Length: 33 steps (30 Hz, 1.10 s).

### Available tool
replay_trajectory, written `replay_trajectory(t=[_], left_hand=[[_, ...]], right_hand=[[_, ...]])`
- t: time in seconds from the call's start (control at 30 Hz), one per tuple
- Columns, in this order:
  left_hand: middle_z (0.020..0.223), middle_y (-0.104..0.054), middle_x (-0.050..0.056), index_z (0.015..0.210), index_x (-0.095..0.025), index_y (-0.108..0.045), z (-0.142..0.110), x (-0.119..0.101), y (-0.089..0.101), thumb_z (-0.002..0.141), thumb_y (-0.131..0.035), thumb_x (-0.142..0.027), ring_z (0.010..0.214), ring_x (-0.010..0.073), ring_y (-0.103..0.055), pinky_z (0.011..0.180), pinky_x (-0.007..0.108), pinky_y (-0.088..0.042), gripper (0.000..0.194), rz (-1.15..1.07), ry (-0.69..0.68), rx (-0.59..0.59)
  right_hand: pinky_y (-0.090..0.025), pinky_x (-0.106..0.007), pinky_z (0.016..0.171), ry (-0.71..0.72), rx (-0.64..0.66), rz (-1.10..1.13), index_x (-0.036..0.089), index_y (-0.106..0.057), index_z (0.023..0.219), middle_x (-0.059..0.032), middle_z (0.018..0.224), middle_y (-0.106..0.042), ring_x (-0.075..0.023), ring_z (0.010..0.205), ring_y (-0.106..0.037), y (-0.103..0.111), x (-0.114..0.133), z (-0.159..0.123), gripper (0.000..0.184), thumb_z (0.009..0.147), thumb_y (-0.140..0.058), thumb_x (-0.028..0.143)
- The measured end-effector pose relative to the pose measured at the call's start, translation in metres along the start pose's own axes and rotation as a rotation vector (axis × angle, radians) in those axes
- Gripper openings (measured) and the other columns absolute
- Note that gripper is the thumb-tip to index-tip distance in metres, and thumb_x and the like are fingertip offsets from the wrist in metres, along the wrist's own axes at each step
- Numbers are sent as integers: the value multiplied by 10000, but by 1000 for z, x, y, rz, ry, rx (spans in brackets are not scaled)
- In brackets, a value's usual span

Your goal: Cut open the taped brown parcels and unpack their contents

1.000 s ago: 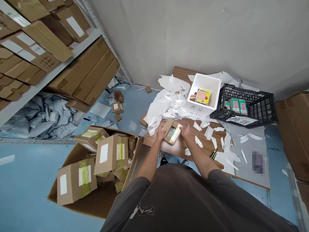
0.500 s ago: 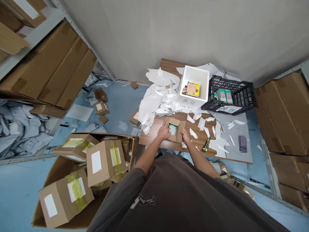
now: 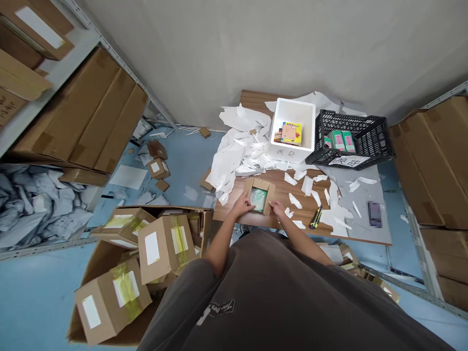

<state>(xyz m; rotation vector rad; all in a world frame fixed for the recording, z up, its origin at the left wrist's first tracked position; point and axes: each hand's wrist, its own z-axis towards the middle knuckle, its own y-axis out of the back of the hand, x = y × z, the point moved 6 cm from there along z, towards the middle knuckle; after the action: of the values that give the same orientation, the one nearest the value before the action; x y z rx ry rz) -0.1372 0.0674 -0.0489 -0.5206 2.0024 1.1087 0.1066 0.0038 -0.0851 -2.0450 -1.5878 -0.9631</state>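
Note:
A small open cardboard box [image 3: 269, 196] sits on the wooden table near its front edge, flaps folded outward. Inside it lies a pale green item [image 3: 258, 199] that looks wrapped in clear plastic; its kind cannot be made out. At the box's left side, my left hand [image 3: 242, 204] holds the edge, fingers at the rim. My right hand [image 3: 278, 208] grips the opposite side, its fingertips on the cardboard. To the right lies a yellow and black box cutter [image 3: 316, 217], apart from both hands.
Torn white paper [image 3: 228, 161] covers the table's left part. Behind stand a white foam box [image 3: 290, 153] with small packages and a black crate [image 3: 351, 146] with green-pink boxes. A large carton [image 3: 86, 278] of parcels is at left; shelves [image 3: 86, 56] flank the space.
The flaps have spread wider and more of the green item shows. My left hand has drawn back from the opening to the box's left edge. The view has shifted slightly.

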Motion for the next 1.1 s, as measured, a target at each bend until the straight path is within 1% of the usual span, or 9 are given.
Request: replay_trajectory(t=[0.1,0.17,0.27,0.37,0.47,0.6,0.73,0.93,1.1], left_hand=[[1789,-331,183,1430,-224,-686,-18,9,-9,593,-1030,-318,1637,380,-369,1238,446,-444,910,67,-64,94],[1821,-242,182,1496,-227,-641,-25,12,-16,619,-1016,-254,1620,384,-401,1236,467,-459,954,104,-65,47],[1824,-245,156,1217,-199,-774,-30,6,-27,793,-914,-225,1574,356,-476,1214,478,-492,447,178,-83,-63],[1802,-300,159,929,-191,-771,-34,-7,-38,868,-851,-194,1562,347,-489,1177,517,-523,101,289,-100,-144],[1766,-372,179,882,-190,-747,-40,-16,-44,892,-831,-186,1608,363,-418,1180,576,-506,85,368,-82,-214],[1748,-406,186,880,-190,-732,-51,-16,-50,906,-822,-189,1623,362,-396,1185,586,-501,94,375,-39,-269],[1759,-392,176,868,-192,-716,-61,-9,-52,909,-812,-199,1640,373,-361,1227,602,-463,105,349,-16,-313],[1766,-379,181,904,-191,-729,-68,-4,-47,914,-803,-227,1646,422,-336,1208,656,-445,83,374,7,-342],[1756,-397,179,973,-183,-764,-68,-3,-50,931,-749,-183,1652,428,-318,1209,650,-444,45,367,38,-370]], right_hand=[[-521,-287,685,59,-65,-96,230,-602,879,5,742,-637,-204,713,-620,4,2,3,306,787,-772,467],[-547,-322,784,193,-169,-274,208,-651,1000,-31,854,-685,-238,826,-652,9,13,2,285,801,-747,388],[-535,-397,974,547,-185,-629,181,-706,1136,-118,1088,-731,-296,1070,-644,-2,49,-4,312,828,-683,225],[-475,-408,1110,776,166,-953,182,-767,1117,-143,1164,-748,-307,1220,-594,-46,73,-11,329,844,-607,90],[-410,-363,1199,690,375,-1152,141,-768,1242,-169,1302,-742,-298,1344,-554,-77,79,-13,455,828,-611,36],[-294,-374,1316,668,238,-1163,124,-579,1576,-145,1707,-475,-269,1607,-339,-87,89,-14,721,861,-568,31],[-235,-424,1355,662,191,-1245,184,-401,1717,-75,1808,-316,-240,1691,-165,-94,105,-3,849,890,-537,49],[-236,-473,1327,714,203,-1306,157,-512,1628,-169,1750,-396,-315,1637,-278,-119,129,3,705,930,-586,85],[-452,-377,1172,537,144,-1315,130,-633,1456,-218,1491,-634,-314,1363,-611,-128,89,-18,454,1016,-596,232]])
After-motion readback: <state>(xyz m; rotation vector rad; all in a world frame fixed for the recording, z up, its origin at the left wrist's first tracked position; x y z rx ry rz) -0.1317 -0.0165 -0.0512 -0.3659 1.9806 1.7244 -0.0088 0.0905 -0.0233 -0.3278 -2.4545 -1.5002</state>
